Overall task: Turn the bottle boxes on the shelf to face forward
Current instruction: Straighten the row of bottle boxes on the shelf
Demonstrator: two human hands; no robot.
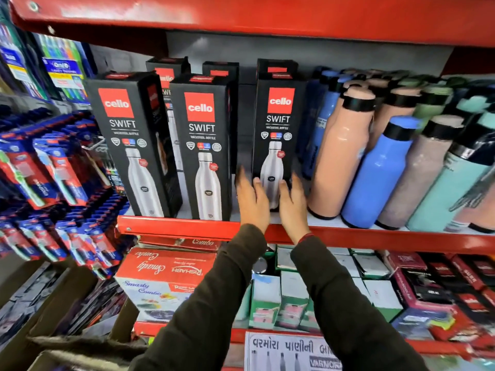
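Three black bottle boxes stand at the front of the red shelf (176, 226), all with the printed bottle picture facing forward: the left box (126, 145), the middle box (203, 148) and the right box (277, 129). The left one is turned slightly, so its side panel shows. The right box sits further back from the shelf edge. My left hand (251, 200) wraps the lower left edge of the right box, thumb on its front. My right hand (293, 207) holds its lower right edge in the same way. More boxes (167, 73) stand behind, partly hidden.
Leaning peach (340, 159), blue (377, 178) and teal bottles crowd the shelf just right of the right box. Toothbrush packs (53, 170) hang at the left. Red cartons (166, 274) and small boxes fill the shelf below. A red shelf (267, 14) hangs overhead.
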